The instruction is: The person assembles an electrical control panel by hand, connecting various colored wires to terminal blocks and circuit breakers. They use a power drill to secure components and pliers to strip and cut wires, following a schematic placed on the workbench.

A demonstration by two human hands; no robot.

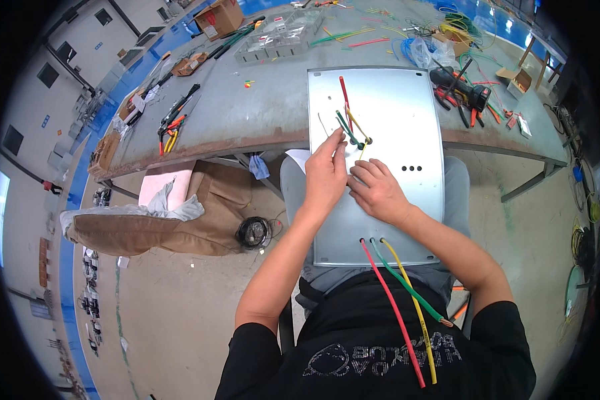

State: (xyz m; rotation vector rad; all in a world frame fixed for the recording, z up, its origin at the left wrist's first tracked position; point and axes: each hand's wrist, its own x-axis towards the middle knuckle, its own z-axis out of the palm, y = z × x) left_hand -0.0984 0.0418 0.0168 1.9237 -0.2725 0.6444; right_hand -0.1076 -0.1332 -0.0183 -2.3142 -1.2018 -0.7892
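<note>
A pale metal panel [407, 113] with holes lies across my lap and leans on the table's edge. Red [344, 90], green [342, 120] and yellow [357, 123] wires come up through its upper holes. My left hand [327, 170] is closed, its fingertips against the lower green wires; what they pinch is hidden. Just right of it, my right hand [381, 192] has curled fingers near a thin yellowish strand [363, 153], its grip unclear. From the panel's near holes, thick red [393, 307], green [410, 290] and yellow [420, 320] wires run toward my chest.
Cutters and pliers [173, 127] lie on the grey table [260, 100] at left. A black power tool [470, 90] with more pliers is at right. Behind stand a clear parts organizer [280, 40] and a cardboard box [220, 19]. A brown-covered seat [213, 193] stands left.
</note>
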